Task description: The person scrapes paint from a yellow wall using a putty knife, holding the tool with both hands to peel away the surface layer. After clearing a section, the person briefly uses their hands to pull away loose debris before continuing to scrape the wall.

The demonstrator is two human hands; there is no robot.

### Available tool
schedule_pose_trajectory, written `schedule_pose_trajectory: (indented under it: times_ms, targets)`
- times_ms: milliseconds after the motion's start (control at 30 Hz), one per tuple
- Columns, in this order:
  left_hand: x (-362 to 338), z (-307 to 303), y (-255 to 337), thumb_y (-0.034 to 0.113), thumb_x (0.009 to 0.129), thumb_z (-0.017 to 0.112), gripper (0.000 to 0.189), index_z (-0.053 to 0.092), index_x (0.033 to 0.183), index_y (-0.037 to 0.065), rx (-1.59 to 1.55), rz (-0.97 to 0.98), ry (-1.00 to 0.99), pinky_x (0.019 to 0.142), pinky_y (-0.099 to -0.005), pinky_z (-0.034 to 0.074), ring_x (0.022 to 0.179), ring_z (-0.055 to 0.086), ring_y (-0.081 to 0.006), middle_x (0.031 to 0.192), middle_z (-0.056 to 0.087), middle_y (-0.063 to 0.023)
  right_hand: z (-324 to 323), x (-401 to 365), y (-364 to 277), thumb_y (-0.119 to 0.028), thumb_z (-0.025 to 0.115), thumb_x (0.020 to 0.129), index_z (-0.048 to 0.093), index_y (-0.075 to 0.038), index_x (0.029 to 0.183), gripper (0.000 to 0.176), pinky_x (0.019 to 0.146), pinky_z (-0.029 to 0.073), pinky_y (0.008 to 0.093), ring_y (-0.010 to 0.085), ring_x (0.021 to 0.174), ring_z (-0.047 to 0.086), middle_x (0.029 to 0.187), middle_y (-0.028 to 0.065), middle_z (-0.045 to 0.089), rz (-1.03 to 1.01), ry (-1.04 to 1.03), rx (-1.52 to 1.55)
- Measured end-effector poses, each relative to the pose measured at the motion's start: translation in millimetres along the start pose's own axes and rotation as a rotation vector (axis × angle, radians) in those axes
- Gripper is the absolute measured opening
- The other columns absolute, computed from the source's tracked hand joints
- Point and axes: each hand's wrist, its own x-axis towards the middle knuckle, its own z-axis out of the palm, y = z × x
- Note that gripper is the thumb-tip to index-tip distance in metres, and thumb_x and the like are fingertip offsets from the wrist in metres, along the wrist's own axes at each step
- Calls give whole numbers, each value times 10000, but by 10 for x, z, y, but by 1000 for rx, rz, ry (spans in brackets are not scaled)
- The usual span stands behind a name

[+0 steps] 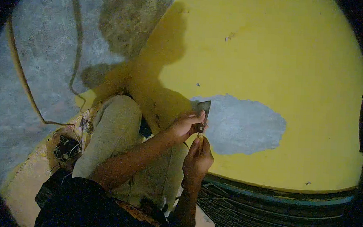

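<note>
Grey concrete floor [36, 64], thin cable [76, 46], perhaps tangled wires [66, 148]

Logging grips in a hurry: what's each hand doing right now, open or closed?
Left hand: closed, holding the scraper just below its blade.
Right hand: closed on the scraper's handle end.

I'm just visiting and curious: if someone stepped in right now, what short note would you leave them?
Left hand: gripping the scraper near its blade.
Right hand: holding the handle end below.
Blade sits at the left edge of the grey patch on the yellow wall.
Done: one patch bared. Left: yellow paint all around it.
</note>
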Motion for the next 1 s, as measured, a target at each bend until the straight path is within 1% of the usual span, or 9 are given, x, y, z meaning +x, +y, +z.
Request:
schedule_pose_trajectory:
  times_ms: [233, 400, 467, 633, 700, 767, 833, 967, 1000]
  targets:
    - [-60, 63, 216, 342, 905, 630, 324, 603, 874, 21, 8, -51, -37, 656, -307, 502, 675, 615, -165, 783, 629, -75, 219, -75, -145, -202, 517, 963, 591, 40, 954, 253, 489, 423, 378, 250, 520, 566, 623, 179, 566, 88, 40, 127]
    - [-140, 156, 431, 290, 910, 624, 283, 588, 846, 17, 186, -145, 21, 613, -315, 497, 617, 602, -188, 729, 607, -78, 399, -81, -217, -179, 497, 971, 589, 55, 901, 261, 454, 382, 356, 241, 459, 474, 592, 163, 532, 66, 234, 139]
    - [-115, 161, 411, 271, 913, 621, 266, 581, 841, 19, 170, -153, -18, 602, -316, 496, 602, 600, -193, 714, 598, -75, 277, -32, -257, -180, 495, 972, 594, 57, 912, 265, 462, 394, 356, 243, 471, 499, 600, 171, 541, 95, 156, 114]
    - [91, 155, 319, 245, 928, 592, 220, 578, 864, 35, 34, 21, 74, 618, -303, 496, 660, 615, -172, 749, 606, -67, 185, 223, -228, -158, 506, 963, 593, 60, 939, 236, 487, 428, 365, 268, 487, 534, 619, 199, 554, 183, 85, 162]
    - [148, -16, 612, 253, 928, 595, 224, 575, 870, 38, -36, 78, 6, 625, -300, 497, 674, 617, -173, 759, 608, -66, 306, 552, -40, -138, 525, 947, 583, 61, 977, 210, 499, 444, 381, 323, 510, 558, 646, 226, 565, -290, 14, 39]
    - [101, -13, 834, 261, 928, 597, 228, 572, 876, 40, -70, 146, -68, 632, -298, 499, 688, 619, -174, 768, 610, -65, 240, 802, -316, -138, 530, 942, 581, 52, 1005, 207, 507, 450, 396, 351, 531, 563, 669, 232, 573, -274, -40, 82]
    - [10, 34, 931, 296, 934, 591, 257, 577, 885, 44, -42, 234, 139, 647, -296, 503, 705, 620, -173, 770, 614, -62, 180, 828, -561, -159, 521, 950, 586, 17, 1074, 225, 556, 471, 435, 404, 640, 607, 746, 250, 600, -185, -164, 98]
    - [-14, -185, 677, 320, 955, 555, 295, 573, 967, 26, 82, 236, 189, 667, -293, 507, 724, 627, -171, 806, 622, -78, 473, 431, -381, -184, 498, 970, 584, 13, 1113, 259, 642, 482, 447, 391, 768, 629, 858, 272, 611, -78, -101, 154]
    - [-23, -143, 593, 320, 961, 543, 312, 557, 1022, 15, 157, 335, 233, 683, -294, 511, 738, 635, -174, 832, 626, -91, 481, 327, -329, -184, 498, 970, 584, 13, 1113, 259, 642, 482, 447, 391, 768, 629, 858, 272, 611, -79, -103, 148]
